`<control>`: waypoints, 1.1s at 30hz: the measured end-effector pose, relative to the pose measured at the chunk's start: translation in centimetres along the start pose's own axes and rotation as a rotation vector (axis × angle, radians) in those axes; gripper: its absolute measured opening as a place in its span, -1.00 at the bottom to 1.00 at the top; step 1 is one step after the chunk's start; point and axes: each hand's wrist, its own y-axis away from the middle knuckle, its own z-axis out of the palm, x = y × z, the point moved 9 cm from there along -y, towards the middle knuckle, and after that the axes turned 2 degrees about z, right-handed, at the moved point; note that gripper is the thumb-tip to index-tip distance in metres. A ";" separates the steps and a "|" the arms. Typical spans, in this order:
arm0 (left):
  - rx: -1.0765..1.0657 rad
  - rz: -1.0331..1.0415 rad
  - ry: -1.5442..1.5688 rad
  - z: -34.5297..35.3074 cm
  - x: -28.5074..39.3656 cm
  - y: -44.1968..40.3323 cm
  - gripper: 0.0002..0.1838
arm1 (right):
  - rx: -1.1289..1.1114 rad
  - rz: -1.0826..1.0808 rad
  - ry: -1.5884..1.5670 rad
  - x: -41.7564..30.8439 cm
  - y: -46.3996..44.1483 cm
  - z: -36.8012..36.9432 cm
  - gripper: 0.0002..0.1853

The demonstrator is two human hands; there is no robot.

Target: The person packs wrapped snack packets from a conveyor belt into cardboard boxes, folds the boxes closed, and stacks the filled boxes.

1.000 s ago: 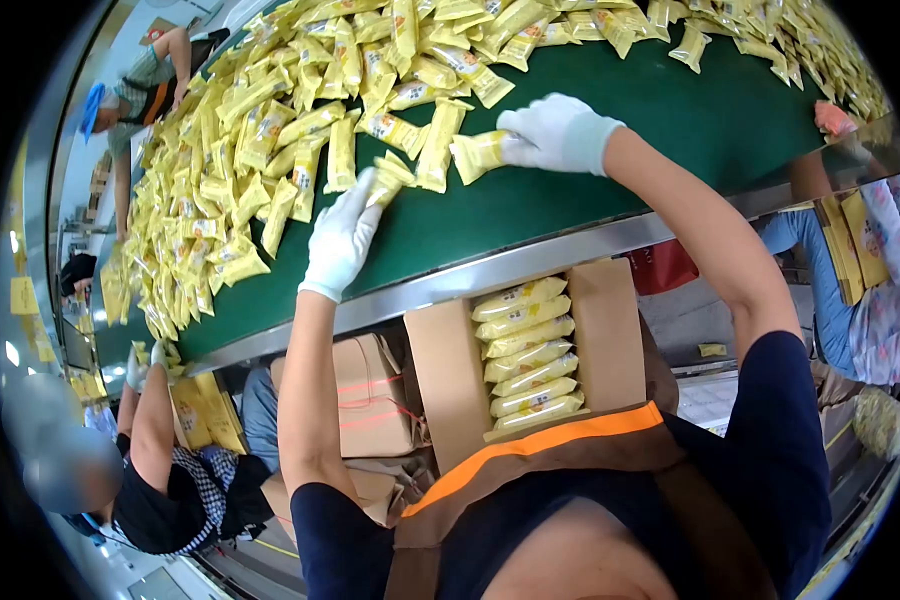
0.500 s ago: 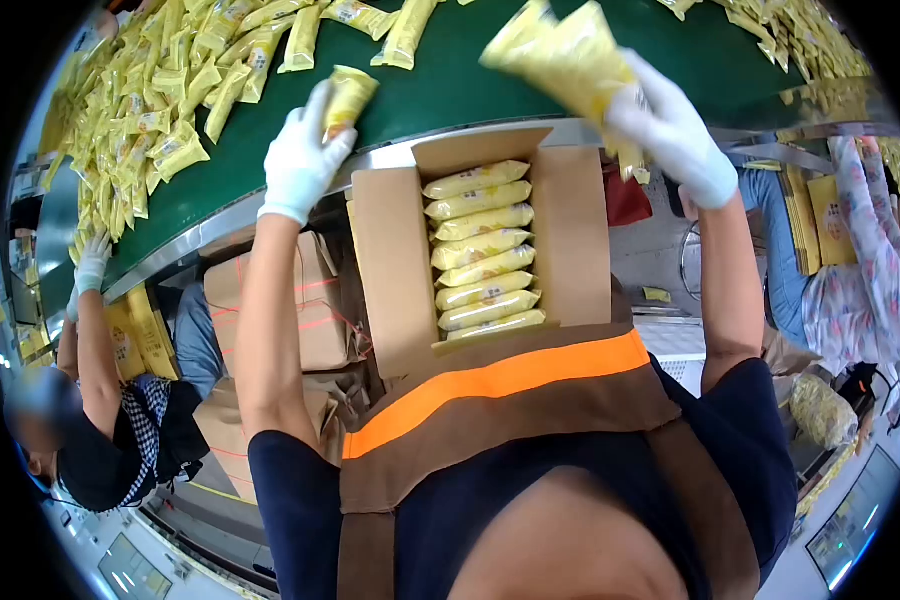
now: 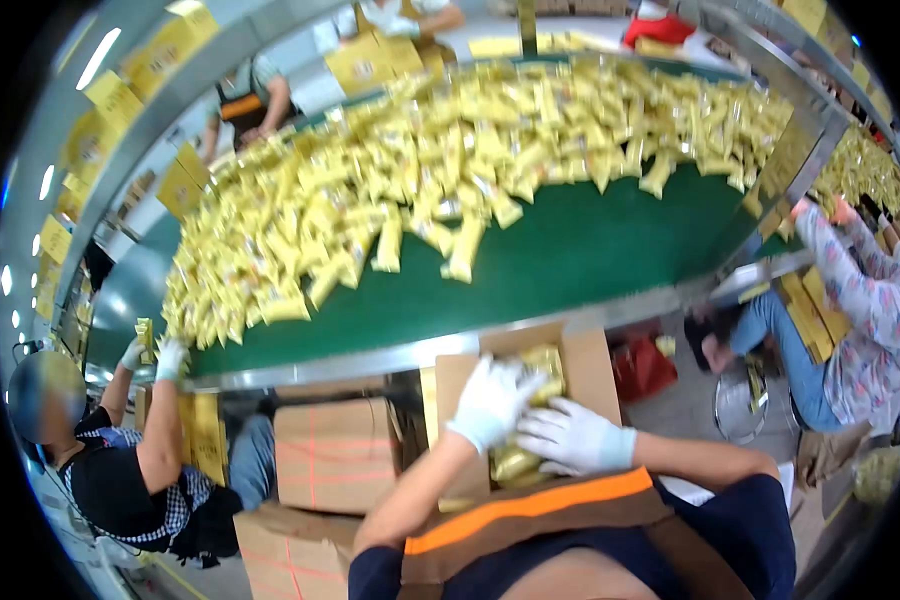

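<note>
An open cardboard carton (image 3: 457, 372) stands against my apron below the belt's near edge. Yellow snack packets (image 3: 544, 366) show inside it. My left hand (image 3: 494, 402), in a white glove, reaches in from the left with its fingers outstretched over the packets. From the right comes my right hand (image 3: 576, 437), also gloved, its fingers laid flat across the packets and close to the left fingertips. Both gloves cover much of the carton's contents, and neither hand visibly grips a packet.
A green conveyor belt (image 3: 610, 235) carries a large heap of yellow packets (image 3: 410, 170). Taped cartons (image 3: 335, 455) stand left of my carton. Co-workers sit left (image 3: 120, 470) and right (image 3: 855, 320); others are across the belt. A red bag (image 3: 642, 370) lies to the right.
Both hands have come down from the belt's edge into the carton. The packets they held are no longer separately visible. My view has tilted up, showing more of the belt.
</note>
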 end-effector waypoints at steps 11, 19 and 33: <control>0.541 -0.175 0.478 -4.3 -3.0 2.8 -0.61 | -0.389 -0.263 0.062 8.2 1.2 4.8 -0.81; 0.674 -0.673 1.708 0.9 -16.0 11.8 -0.45 | -0.346 -0.179 -0.092 2.9 -4.8 -4.6 -0.76; 0.294 -0.470 0.151 8.6 -3.5 8.0 -0.50 | 0.632 0.268 0.422 7.7 -1.8 -48.6 -0.82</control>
